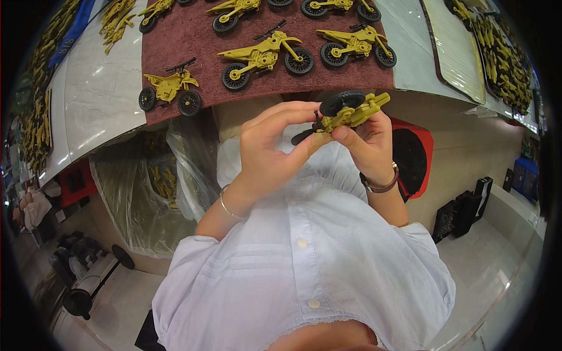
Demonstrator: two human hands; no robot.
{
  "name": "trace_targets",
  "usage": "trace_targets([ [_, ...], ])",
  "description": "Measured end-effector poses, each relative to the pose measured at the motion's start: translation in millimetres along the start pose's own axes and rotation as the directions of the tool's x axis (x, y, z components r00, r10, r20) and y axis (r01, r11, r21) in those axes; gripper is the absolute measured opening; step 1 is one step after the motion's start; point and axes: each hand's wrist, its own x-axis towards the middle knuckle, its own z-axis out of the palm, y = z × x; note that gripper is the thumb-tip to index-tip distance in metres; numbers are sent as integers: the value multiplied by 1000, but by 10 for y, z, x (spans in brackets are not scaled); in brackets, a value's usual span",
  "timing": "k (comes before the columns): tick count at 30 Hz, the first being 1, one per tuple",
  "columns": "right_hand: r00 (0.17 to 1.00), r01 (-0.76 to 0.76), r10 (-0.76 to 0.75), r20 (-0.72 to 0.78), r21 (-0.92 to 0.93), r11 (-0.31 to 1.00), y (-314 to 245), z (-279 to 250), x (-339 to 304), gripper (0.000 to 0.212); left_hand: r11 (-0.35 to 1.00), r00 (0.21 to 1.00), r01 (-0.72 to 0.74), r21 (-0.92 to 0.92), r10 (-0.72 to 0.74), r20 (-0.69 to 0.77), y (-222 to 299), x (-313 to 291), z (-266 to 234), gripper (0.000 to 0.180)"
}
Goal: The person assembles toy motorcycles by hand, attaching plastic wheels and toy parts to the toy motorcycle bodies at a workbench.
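Note:
Between my hands, over my lap and just off the table's front edge, is a yellow toy motorcycle (353, 114) with black wheels, tilted on its side. My left hand (275, 140) pinches its handlebar and front-wheel end. At the other end, the fingers and thumb of my right hand (369, 140) are closed round the yellow body. On the dark red cloth (205, 44) lie several like toy motorcycles; the nearest ones are a motorcycle at the left (170, 88), another in the middle (263, 58) and a third at the right (357, 45).
Loose yellow parts (116, 23) lie at the far left, and heaps of them fill the left rim. At the right stand a white ribbed tray (453, 47) and a pile of yellow parts (500, 58). A clear plastic bag (146, 193) of yellow pieces hangs below the table, left of me.

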Motion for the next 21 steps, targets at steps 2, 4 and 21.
trace_targets([
  [2,1000,-5,7,-16,132,991,41,4,-27,29,997,998,-61,43,60,23,18,6,-1,25],
  [4,1000,-9,11,-19,140,990,65,-10,-39,30,995,997,-80,55,79,22,8,0,-3,24],
  [21,993,112,-104,64,-150,982,-36,142,72,15,967,969,-242,81,236,79,69,94,-79,26],
])
